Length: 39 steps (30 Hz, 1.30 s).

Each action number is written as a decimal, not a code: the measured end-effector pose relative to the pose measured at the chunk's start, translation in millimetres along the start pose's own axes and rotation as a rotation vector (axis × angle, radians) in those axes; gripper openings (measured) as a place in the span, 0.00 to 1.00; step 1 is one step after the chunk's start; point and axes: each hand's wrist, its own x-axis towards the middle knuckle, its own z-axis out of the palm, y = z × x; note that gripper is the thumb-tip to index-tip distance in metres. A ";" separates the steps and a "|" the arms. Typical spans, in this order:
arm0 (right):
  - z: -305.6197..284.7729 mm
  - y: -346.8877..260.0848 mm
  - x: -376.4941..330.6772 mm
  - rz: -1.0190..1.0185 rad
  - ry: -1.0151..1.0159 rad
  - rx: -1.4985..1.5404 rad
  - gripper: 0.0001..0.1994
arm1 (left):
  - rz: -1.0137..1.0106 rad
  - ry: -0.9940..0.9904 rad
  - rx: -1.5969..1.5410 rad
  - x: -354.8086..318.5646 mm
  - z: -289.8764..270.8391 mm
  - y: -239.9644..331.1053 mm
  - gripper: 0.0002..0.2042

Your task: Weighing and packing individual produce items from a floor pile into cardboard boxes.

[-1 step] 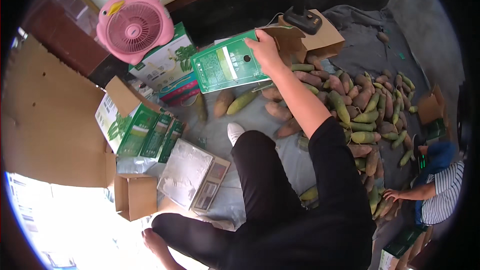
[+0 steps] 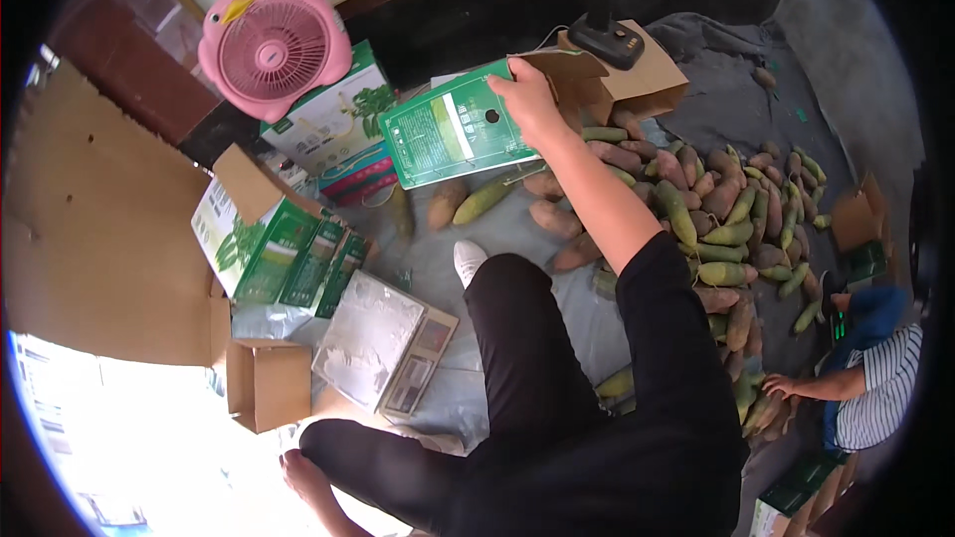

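Out in front of me, my right hand (image 2: 529,111) grips the edge of a green cardboard box (image 2: 428,144) with a pale printed panel, holding it tilted above the floor. The brown inside of a flap shows beyond my fingers. My left hand (image 2: 306,477) is low at the left, beside my bent knee, its fingers mostly hidden. A flat scale (image 2: 368,333) with a whitish, smeared plate lies between my knee and the green cartons. Under the held box are a few long root vegetables (image 2: 482,201), green or brown.
A large heap of green and reddish-brown root vegetables (image 2: 726,209) spreads to the right. Green-and-white cartons (image 2: 264,249), a small brown box (image 2: 269,385) and a cardboard sheet (image 2: 109,239) stand left. Behind are a pink fan (image 2: 271,50) and a black fan (image 2: 607,40). A person in a striped shirt (image 2: 880,388) reaches toward the heap.
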 end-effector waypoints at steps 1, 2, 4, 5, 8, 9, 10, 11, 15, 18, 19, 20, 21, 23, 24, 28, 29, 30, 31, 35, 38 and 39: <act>8.1 -5.2 -8.5 0.041 -0.015 0.014 0.03 | 0.014 -0.005 0.000 -1.5 -1.0 -6.5 0.13; 16.1 -5.0 -16.4 0.083 -0.030 0.027 0.03 | 0.018 0.016 -0.016 -1.5 1.4 -11.8 0.12; 28.2 -7.2 -25.5 0.116 -0.114 0.064 0.04 | 0.044 0.003 -0.098 -1.9 -6.4 -12.0 0.12; 37.6 -7.8 -30.8 0.149 -0.167 0.032 0.05 | 0.065 -0.004 -0.132 -5.0 -12.6 -14.7 0.12; 77.7 -14.5 -53.6 0.202 -0.254 -0.052 0.07 | 0.096 0.019 -0.266 -10.6 -16.6 -28.1 0.09; 93.8 -16.7 -63.6 0.222 -0.266 -0.113 0.08 | 0.127 0.041 -0.370 -10.8 -14.9 -31.2 0.09; 107.4 -19.6 -70.3 0.235 -0.271 -0.176 0.10 | 0.129 0.039 -0.373 -10.7 -15.0 -29.6 0.09; 123.5 -7.9 -76.2 0.192 -0.289 -0.247 0.11 | 0.148 0.034 -0.419 -10.7 -14.9 -26.7 0.09; 207.8 0.8 -128.3 0.336 -0.532 -0.377 0.14 | 0.138 -0.048 -0.622 -12.9 -16.8 -8.5 0.13; 268.3 32.8 -186.6 0.260 -0.666 -0.168 0.19 | 0.126 -0.158 -0.776 -4.8 -5.0 4.0 0.17; 281.4 28.9 -209.0 0.331 -0.780 -0.093 0.22 | 0.109 -0.172 -0.945 -5.1 -0.7 8.0 0.19; 290.5 47.5 -225.9 0.153 -0.785 -0.240 0.21 | 0.103 -0.198 -1.117 -5.9 0.8 19.4 0.20; 288.8 57.8 -237.0 0.055 -0.884 -0.389 0.24 | 0.073 -0.303 -1.134 -6.5 -4.7 31.6 0.23; 286.3 55.2 -262.1 0.096 -1.110 -0.637 0.25 | 0.005 -0.342 -1.199 -10.2 -6.0 36.4 0.23; 285.4 55.2 -268.4 0.091 -1.229 -0.745 0.24 | -0.050 -0.360 -1.281 -10.3 -7.9 37.8 0.23; 261.4 74.2 -277.7 -0.255 -1.248 -1.081 0.13 | -0.061 -0.433 -1.308 1.2 12.8 31.8 0.23; 254.1 91.3 -275.1 -0.309 -1.147 -1.099 0.10 | -0.028 -0.408 -1.254 3.3 13.7 42.9 0.23; 247.3 100.6 -274.0 -0.356 -1.044 -1.119 0.08 | 0.007 -0.389 -1.199 2.9 16.1 49.9 0.22; 247.6 108.2 -275.1 -0.393 -0.992 -1.113 0.07 | 0.007 -0.400 -1.196 3.3 18.6 47.6 0.22; 267.2 113.9 -297.3 -0.424 -1.017 -0.946 0.06 | 0.289 -0.149 -1.033 12.4 34.2 44.8 0.22; 278.9 114.1 -318.3 -0.444 -1.036 -0.925 0.06 | 0.453 -0.085 -0.772 17.5 26.1 61.7 0.26; 277.2 113.6 -327.7 -0.418 -1.045 -0.928 0.07 | 0.484 -0.123 -0.712 18.7 29.0 65.1 0.27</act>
